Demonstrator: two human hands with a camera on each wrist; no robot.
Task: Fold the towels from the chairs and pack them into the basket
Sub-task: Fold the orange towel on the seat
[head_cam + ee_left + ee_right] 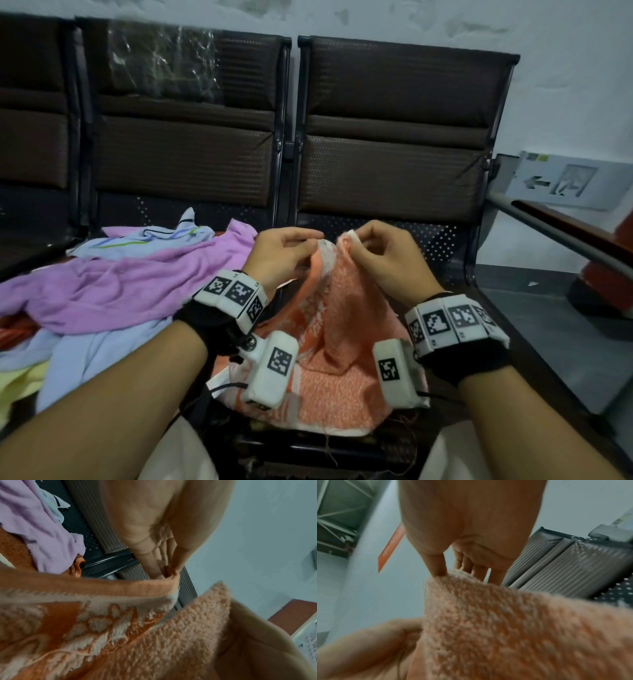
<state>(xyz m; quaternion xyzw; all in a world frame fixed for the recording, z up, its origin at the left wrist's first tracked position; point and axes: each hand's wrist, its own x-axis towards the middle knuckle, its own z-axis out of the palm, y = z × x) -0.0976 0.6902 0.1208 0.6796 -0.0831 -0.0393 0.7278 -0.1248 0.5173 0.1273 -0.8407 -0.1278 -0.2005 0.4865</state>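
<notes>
An orange towel (339,346) with white patterning hangs in front of me, its lower part draped over the front of the right chair seat. My left hand (284,251) pinches one part of its top edge, and my right hand (380,255) pinches the edge close beside it. In the left wrist view the left hand (164,566) has finger and thumb closed on the orange towel's hem (106,589). In the right wrist view the right hand (453,566) grips the fuzzy orange towel (513,622) at its top fold. No basket is clearly in the head view.
A purple towel (130,284), a pale blue one (92,353), a striped light cloth (150,238) and a yellow one (17,383) lie heaped on the left chair seat. Dark chair backs (394,137) stand behind. A railing (565,236) runs at the right. A white lattice object (307,638) shows at the right edge.
</notes>
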